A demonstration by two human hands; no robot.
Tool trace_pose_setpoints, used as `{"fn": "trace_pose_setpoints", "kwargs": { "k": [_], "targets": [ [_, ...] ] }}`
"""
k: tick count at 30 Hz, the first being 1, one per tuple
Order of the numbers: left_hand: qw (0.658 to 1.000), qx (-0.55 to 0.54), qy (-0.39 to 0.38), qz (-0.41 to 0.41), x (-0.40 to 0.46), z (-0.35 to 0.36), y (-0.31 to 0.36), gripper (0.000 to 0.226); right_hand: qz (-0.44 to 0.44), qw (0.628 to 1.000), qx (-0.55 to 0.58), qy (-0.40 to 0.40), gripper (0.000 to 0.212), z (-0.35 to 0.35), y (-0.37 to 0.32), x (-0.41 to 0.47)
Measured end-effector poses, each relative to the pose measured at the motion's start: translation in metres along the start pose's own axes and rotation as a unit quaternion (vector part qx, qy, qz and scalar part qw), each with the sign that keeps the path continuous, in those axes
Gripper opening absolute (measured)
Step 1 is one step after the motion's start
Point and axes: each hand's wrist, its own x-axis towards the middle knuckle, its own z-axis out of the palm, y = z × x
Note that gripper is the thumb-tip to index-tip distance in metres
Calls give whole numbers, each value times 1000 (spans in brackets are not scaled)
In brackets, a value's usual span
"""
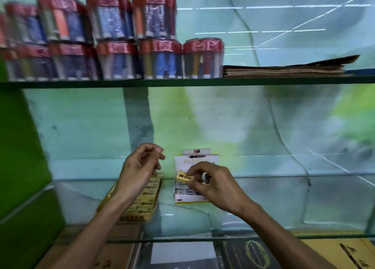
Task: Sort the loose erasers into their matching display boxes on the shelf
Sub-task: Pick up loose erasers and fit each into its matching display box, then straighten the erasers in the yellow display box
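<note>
Item: yellow-sleeved eraser (184,176), sleeve printed "2B". Held at the 6 o'clock centre of view, in front of the white display box (192,195), touching or just off its open front; which, the view does not settle.

Right hand (211,182): pinching the eraser by its right end between thumb and fingertips; printed face toward the camera.

Left hand (140,167): at 9 o'clock of the eraser, raised above the yellow display box (142,204). Fingers curled with thumb and forefinger tips close together; motion blur leaves it unclear whether anything small sits between them.

Yellow display box: lies on the glass shelf (263,179) at 8 o'clock of the white box, rows of yellow-sleeved erasers showing inside. The sleeve colour suggests this is the matching box for the item in hand.

White display box: upright header card, dark-and-white items in the tray.

Handling: judged light, small, slightly soft under a paper sleeve. The sleeve may slide off the rubber, so take hold across the short sides at mid-length, gripping sleeve and core together. Little fragility; the main risk is dropping it on the smooth glass.

Also present: shrink-wrapped tubs with red tops (154,15) at 11 o'clock on the upper shelf, a stack of brown paper (284,70) at 1 o'clock.
</note>
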Motion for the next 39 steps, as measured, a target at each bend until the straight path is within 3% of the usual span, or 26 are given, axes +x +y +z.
{"fn": "trace_pose_setpoints", "kwargs": {
  "k": [10,18,27,33,39],
  "targets": [
    [996,49,79,-11,-9,-94,-5,13,-59,990,-9,-131,19,84,-59,39],
    [995,52,78,-25,-13,-117,-13,12,-58,981,-61,-177,20,120,-74,50],
    [995,89,19,-39,-12,-127,-30,6,-29,980,-100,-172,27,126,-80,52],
    [984,155,-33,-76,-11,-144,-43,4,90,987,-114,-74,39,110,-73,34],
    [967,191,-109,-127,-10,-146,-50,18,161,976,-121,-86,50,107,-72,23]
  ]
}}
